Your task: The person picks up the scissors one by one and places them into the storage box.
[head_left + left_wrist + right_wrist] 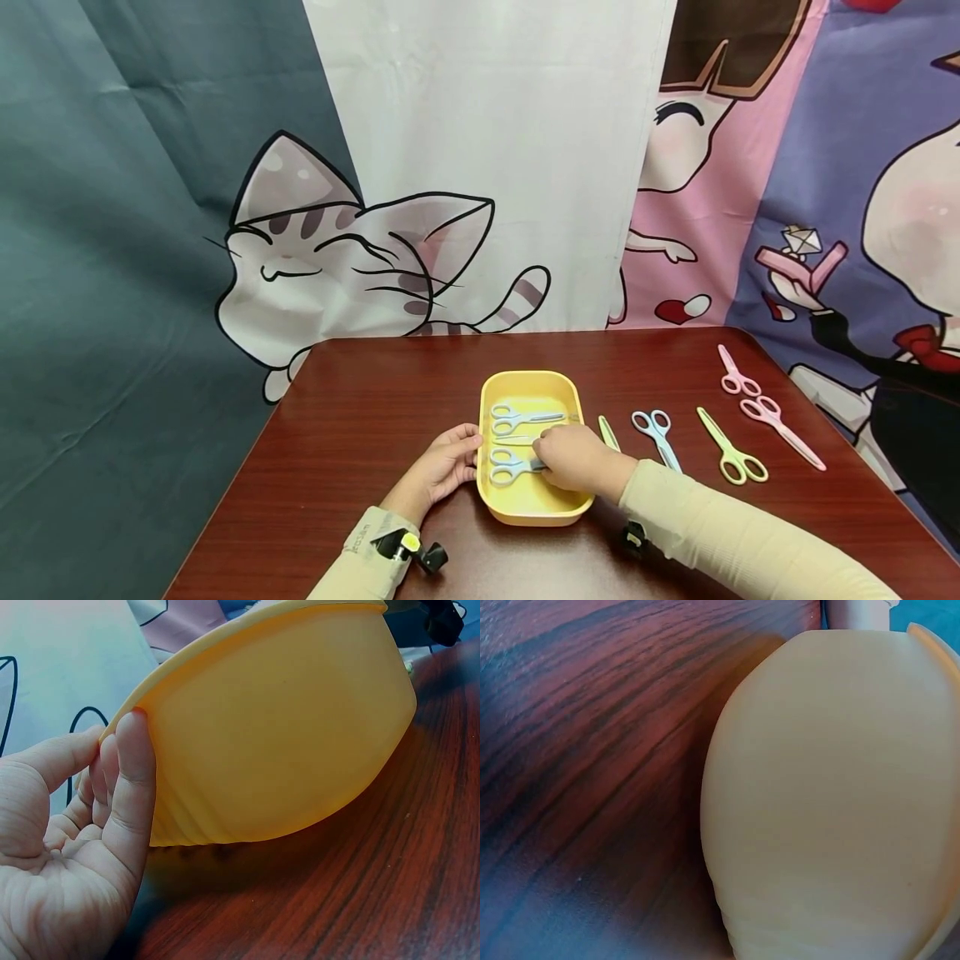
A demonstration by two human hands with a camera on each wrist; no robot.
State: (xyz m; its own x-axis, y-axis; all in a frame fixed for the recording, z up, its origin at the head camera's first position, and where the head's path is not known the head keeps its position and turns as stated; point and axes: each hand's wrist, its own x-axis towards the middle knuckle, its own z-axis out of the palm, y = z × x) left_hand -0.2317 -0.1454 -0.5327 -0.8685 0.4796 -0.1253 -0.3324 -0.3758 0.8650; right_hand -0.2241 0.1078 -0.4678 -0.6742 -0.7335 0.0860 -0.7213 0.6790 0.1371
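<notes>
A yellow plastic tray point(528, 510) stands on the table in the head view. At its left side my left hand point(450, 461) grips the rim; the left wrist view shows the thumb at the rim and fingers against the outer wall. Inside, two pairs of light blue scissors point(507, 475) lie with their handles to the left. My right hand point(577, 457) is down in the tray, fingers curled. Between the blue pairs, the slim blade of pale green scissors point(513, 440) points left from that hand, their handles hidden beneath it. The right wrist view shows only the tray's outer wall point(825, 787).
On the table to the right lie blue scissors point(657, 432), green scissors point(731, 454), and two pink pairs point(767, 412). Another green tip point(608, 433) shows behind my right forearm. A printed cloth point(510, 125) hangs behind the dark red wooden table point(390, 383).
</notes>
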